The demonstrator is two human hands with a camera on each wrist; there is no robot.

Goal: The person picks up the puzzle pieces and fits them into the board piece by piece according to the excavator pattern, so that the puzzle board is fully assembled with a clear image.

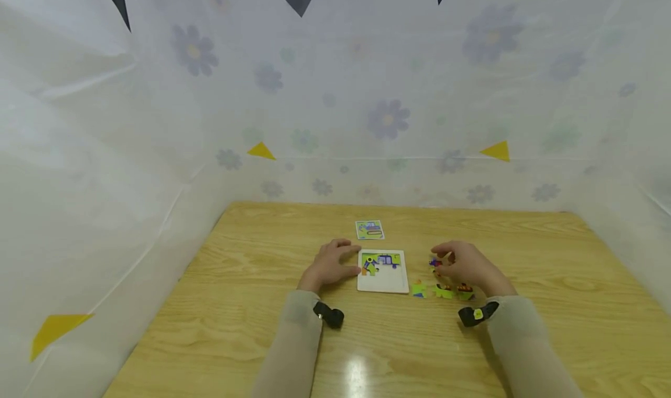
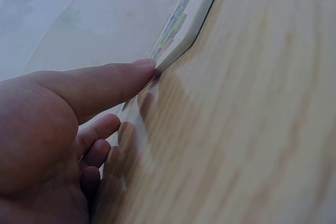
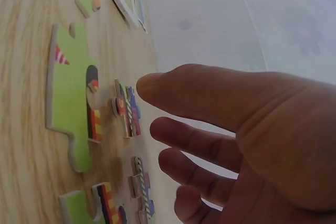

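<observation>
A white puzzle tray (image 1: 385,282) lies on the wooden table (image 1: 251,305), with a few coloured pieces fitted along its top. My left hand (image 1: 335,263) rests on the table at the tray's left edge. Its thumb (image 2: 137,70) touches the rim of the tray (image 2: 195,29), and the other fingers (image 2: 100,129) are loosely curled and hold nothing. My right hand (image 1: 455,259) hovers with relaxed fingers (image 3: 184,137) over loose puzzle pieces (image 1: 442,291) to the right of the tray. A large green piece (image 3: 68,93) and a small striped piece (image 3: 127,109) lie just under it, untouched.
A small picture card (image 1: 370,229) lies beyond the tray. White flowered sheeting (image 1: 388,118) walls the table at the back and on both sides. More loose pieces (image 3: 139,187) lie close to the right palm.
</observation>
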